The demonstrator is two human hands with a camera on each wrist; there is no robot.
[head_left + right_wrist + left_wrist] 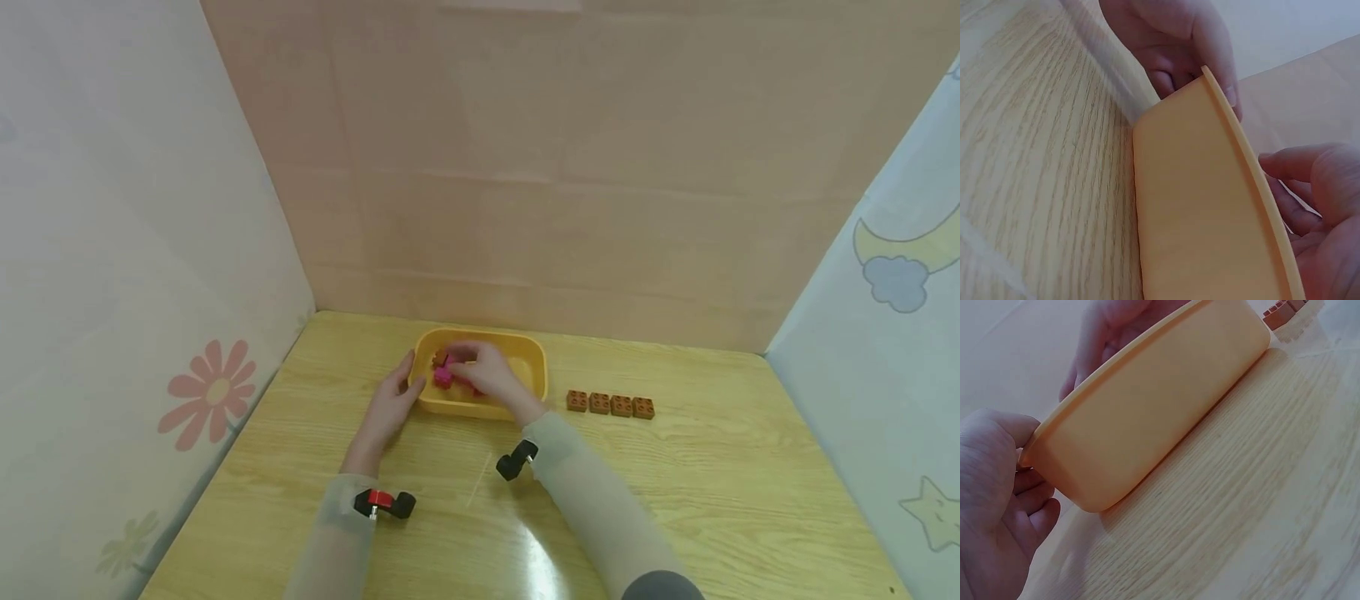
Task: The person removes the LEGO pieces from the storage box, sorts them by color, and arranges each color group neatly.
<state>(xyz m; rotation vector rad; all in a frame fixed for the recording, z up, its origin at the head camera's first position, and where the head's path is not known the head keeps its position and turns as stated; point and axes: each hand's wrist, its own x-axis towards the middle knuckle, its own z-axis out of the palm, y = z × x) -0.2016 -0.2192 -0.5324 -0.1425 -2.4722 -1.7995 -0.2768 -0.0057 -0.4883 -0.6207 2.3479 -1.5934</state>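
operator: state of the fingers?

instructor: right hand [480,369]: fingers bent, thumb set opposite, lowered into the tray [529,364]. whether they pinch a block cannot be told; the tray wall hides the inside from both wrist views. left hand [392,400]: fingers bent around the tray's 9 o'clock end, gripping the rim.

operator: what is next to the right fingertips?

instructor: a pink block [443,378] at the tray's 9 o'clock side, with a brown block [439,358] just beside it, toward 12 o'clock. a reddish block [477,392] shows partly beneath the hand.

operator: and farther out?

instructor: the tray sits on the table [457,467], at 12 o'clock from the person. outside it, near its 4 o'clock corner, four brown blocks [618,405] form a straight row, studs up.

operator: how is the sorting best handled?

instructor: keep the left grip light but steady, so that the tray does not slide. take one block at a time by opposite sides, clear of its neighbours. lift above the rim before moving sideways. the likely fault is dragging a second block along.
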